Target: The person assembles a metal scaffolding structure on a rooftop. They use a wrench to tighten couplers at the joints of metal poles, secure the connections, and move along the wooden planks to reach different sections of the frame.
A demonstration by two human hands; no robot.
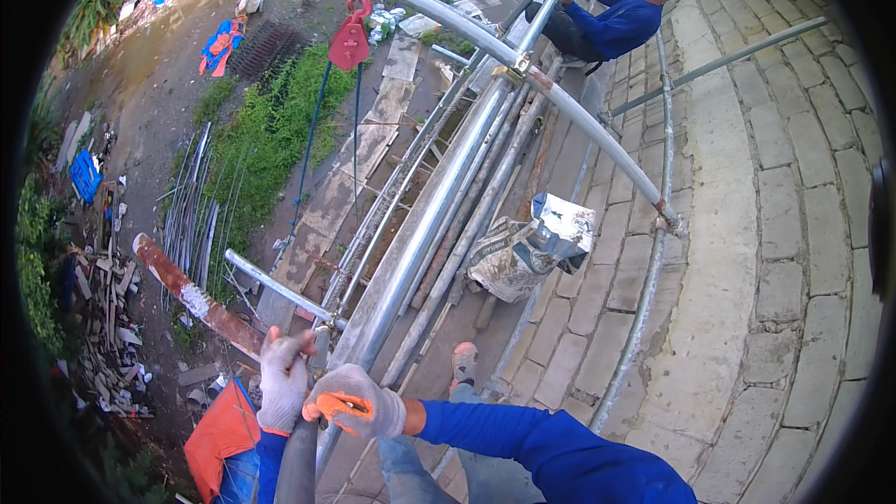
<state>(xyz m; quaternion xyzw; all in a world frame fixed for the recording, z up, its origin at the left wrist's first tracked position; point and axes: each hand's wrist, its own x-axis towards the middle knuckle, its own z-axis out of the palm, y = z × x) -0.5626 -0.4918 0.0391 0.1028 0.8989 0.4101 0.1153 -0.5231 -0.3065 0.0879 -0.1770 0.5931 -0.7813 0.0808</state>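
My left hand [283,383], in a pale glove with orange fingertips, is beside a pipe joint [324,325] on the scaffold. Its fingers are apart and slightly blurred, and I see nothing held in them. Just right of it, my right hand [359,401], in a grey glove with an orange palm, is closed at the top of a grey pipe [299,467]. A small dark object shows at its fingers, too little to name. A short silver pipe [280,285] and a rusty pipe [201,303] run out to the left near my hands.
A dirty sack [513,257] stands on the walkway beside loose pipes [467,224]. A block wall [784,224] rises at right. A slanting scaffold pipe [420,5] carries a red pulley [349,42] with ropes over the ground far below. Another person [616,19] crouches at the far end.
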